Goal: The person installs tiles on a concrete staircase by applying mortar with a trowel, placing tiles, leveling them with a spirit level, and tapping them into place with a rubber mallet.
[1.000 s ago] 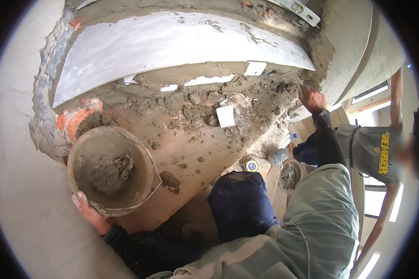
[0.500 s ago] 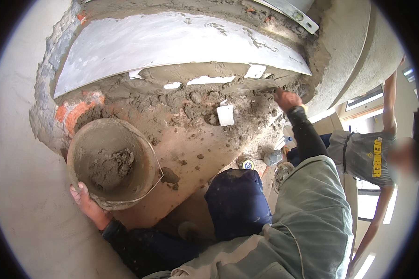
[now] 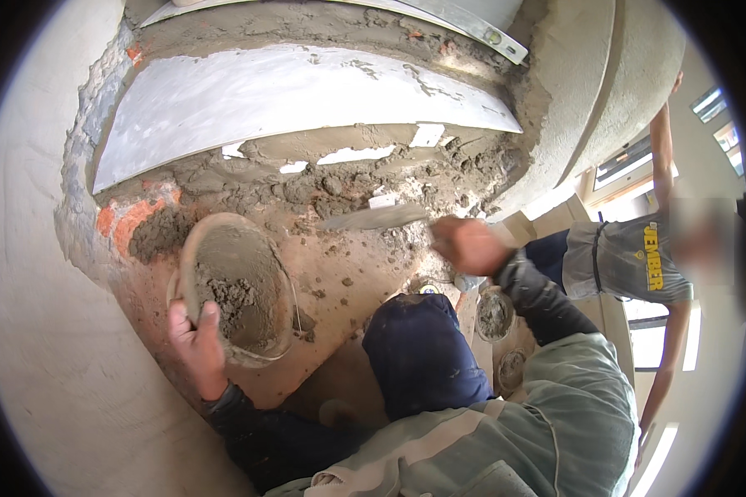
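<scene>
My left hand (image 3: 197, 344) is closed on the near rim of a bucket (image 3: 192, 258), which is tilted to the right. Inside lies a lump of grey mortar (image 3: 234, 305). Out to the right, my right hand (image 3: 466, 245) is wrapped round the handle of a trowel (image 3: 377, 218), smeared by motion. Its blade points left, over a floor strewn with mortar crumbs. Beyond the blade a pale tile (image 3: 298, 89) leans as a riser, with wet mortar and white chips along its lower edge.
A spirit level (image 3: 506, 45) rests on the step above. Rough plaster (image 3: 79, 178) borders the left wall, and a curved wall (image 3: 584, 91) stands at right. Another person (image 3: 622, 258) is at the far right. A mortar-filled container (image 3: 495, 315) sits beside my knee (image 3: 423, 352).
My right hand has drawn back from the tile's right end toward me, bringing the trowel into view. The bucket has tipped further and shifted right, with my left hand higher on its rim.
</scene>
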Available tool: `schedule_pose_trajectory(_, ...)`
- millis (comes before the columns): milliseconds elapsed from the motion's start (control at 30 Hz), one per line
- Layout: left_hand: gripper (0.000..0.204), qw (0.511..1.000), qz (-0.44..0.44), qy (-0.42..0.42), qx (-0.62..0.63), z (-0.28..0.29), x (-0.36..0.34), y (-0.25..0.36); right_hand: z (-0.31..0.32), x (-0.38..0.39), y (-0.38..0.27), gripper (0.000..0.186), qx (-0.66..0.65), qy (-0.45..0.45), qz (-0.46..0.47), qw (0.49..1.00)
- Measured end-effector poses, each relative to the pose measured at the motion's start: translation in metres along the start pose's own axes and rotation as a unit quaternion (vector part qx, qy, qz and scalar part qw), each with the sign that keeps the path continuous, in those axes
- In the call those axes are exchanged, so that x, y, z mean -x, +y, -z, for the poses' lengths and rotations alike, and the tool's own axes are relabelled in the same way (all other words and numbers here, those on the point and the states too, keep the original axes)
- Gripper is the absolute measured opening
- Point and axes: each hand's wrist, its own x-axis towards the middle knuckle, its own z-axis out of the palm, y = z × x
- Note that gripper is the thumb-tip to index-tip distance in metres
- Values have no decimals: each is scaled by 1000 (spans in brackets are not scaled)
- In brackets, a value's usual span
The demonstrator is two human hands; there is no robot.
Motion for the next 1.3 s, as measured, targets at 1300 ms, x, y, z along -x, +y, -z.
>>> schedule_pose_trajectory(1300, 21, 981, -95, -160, 50, 39, -1, -12, -151, -134, -193, 20, -144, -462, 180, 857)
